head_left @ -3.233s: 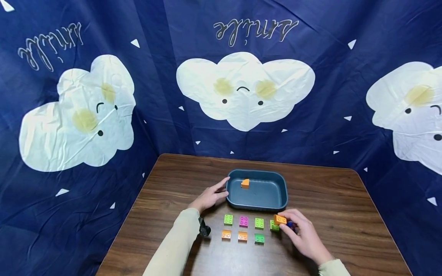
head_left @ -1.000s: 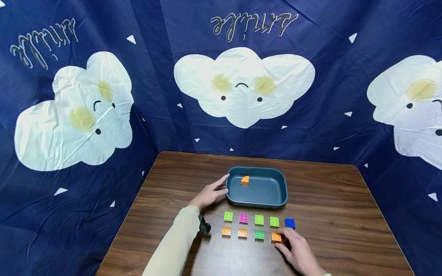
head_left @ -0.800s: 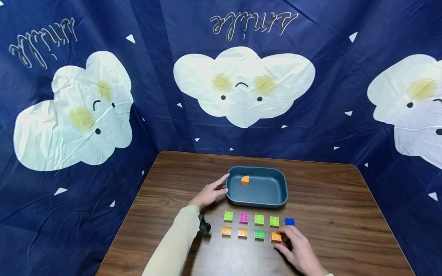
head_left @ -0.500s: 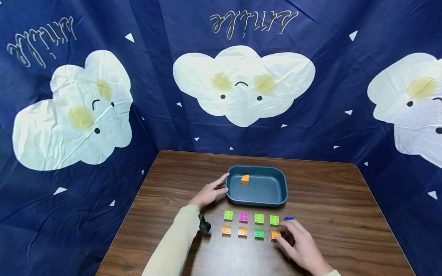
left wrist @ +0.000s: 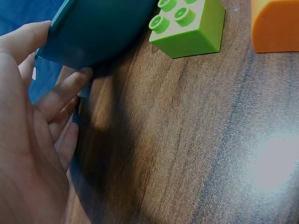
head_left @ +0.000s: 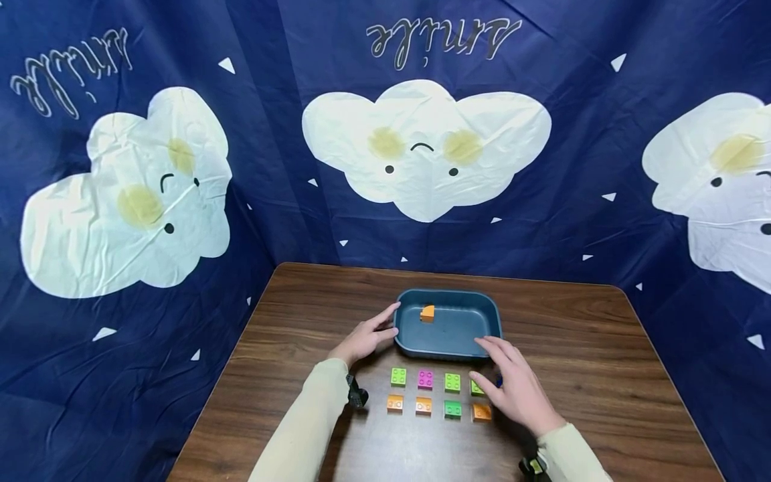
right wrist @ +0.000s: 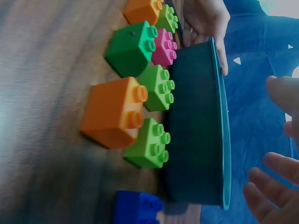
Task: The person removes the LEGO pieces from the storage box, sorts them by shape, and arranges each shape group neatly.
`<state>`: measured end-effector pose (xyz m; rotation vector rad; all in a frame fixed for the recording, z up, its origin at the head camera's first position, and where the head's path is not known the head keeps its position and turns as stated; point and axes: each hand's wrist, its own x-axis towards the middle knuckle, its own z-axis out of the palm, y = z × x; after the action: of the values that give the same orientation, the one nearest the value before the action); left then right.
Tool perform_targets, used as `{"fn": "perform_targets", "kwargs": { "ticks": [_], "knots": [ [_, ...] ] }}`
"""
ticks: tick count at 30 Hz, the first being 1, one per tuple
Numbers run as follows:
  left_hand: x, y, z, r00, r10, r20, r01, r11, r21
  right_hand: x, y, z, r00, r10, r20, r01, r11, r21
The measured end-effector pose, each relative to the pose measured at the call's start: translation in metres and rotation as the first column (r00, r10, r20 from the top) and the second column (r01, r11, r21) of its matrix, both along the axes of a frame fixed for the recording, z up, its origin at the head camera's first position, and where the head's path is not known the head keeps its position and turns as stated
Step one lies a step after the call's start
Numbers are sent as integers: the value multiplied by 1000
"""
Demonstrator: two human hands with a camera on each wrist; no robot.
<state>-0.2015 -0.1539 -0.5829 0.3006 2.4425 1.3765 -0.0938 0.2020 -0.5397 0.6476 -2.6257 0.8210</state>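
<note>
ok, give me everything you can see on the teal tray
The teal tray is a shallow rectangular dish with rounded corners and a raised rim, plain and smooth, probably plastic. It sits upright on the wooden table, just beyond the rows of bricks. Inside, one orange brick lies near the back left corner; the rest of its floor is bare. The left hand touches its left rim with straight fingers. The right hand hovers open by its near right corner; contact cannot be told.

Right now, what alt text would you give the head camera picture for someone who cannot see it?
A person's left hand touches the side of a teal tray holding one orange block, while the right hand hovers open over two rows of coloured blocks on a wooden table.
</note>
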Motion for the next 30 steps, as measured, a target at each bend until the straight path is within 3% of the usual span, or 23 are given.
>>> {"fn": "perform_targets", "kwargs": {
  "ticks": [17, 30],
  "knots": [
    [1, 0, 3, 1000, -3, -2, 3, 1000, 2, -72, -29, 19, 992, 45, 117, -53, 997, 65],
    [1, -3, 1, 1000, -10, 15, 10, 1000, -6, -108, -55, 11, 953, 70, 293, -115, 983, 140]
  ]
}}
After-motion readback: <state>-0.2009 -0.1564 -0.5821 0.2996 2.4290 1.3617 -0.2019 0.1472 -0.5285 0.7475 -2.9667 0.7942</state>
